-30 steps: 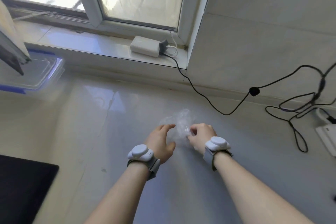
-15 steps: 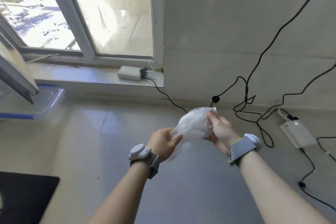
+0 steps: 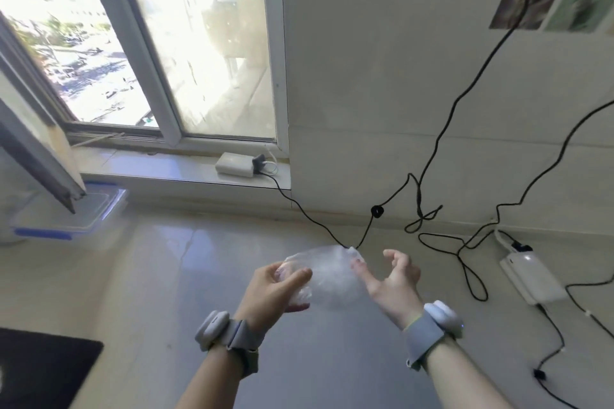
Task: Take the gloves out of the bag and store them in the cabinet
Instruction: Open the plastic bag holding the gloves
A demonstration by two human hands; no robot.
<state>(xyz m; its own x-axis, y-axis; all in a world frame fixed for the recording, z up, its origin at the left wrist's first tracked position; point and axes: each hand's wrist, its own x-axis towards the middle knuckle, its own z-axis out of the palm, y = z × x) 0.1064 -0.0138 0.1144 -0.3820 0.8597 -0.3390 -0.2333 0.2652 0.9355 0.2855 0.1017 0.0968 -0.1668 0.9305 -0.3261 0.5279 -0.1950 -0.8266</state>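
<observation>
Left hand grips a clear plastic bag above the pale counter as we look down.

Its fingers and thumb curl round the bag's left end, while our right hand spreads wide, fingertips meeting the bag's right edge. We cannot make out the gloves through the crumpled film. Behind, a white charger sits on the windowsill, black cables trailing down the wall.

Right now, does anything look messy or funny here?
Yes. Black cables hang down the wall and lie tangled in loops on the counter, one knotted near the wall. The left hand grips the crumpled clear bag. Nothing looks spilled or broken.
</observation>
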